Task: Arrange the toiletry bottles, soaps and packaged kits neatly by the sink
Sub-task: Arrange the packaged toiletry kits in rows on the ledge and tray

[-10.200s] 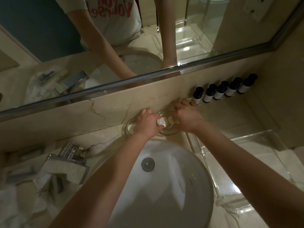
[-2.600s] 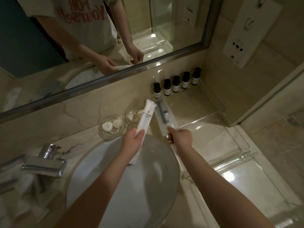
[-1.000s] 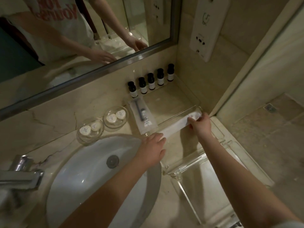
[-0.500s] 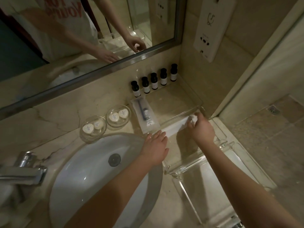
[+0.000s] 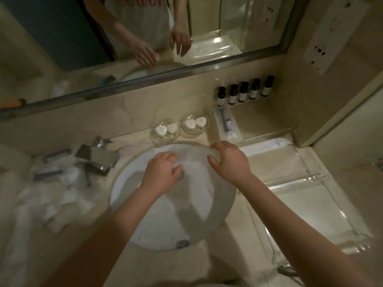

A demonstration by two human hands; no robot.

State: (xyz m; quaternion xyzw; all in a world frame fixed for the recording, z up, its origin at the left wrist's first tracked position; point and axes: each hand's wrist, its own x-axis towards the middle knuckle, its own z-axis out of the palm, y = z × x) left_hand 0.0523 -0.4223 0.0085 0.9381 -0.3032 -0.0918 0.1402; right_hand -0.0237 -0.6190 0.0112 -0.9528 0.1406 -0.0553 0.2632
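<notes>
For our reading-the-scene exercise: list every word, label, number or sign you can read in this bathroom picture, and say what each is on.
None can be read for certain.
Shirt in the mirror: red letters, reversed, cut off, blurred.
Five dark bottles: pale labels, print too small.
Heart soaps: marks too small.
Clear kit packet: print blurred.
White packet: small mark, unreadable.
Wall socket plate: no legible text.

Five dark bottles (image 5: 244, 92) upright along wall; heart soaps (image 5: 182, 125) in dishes.
</notes>
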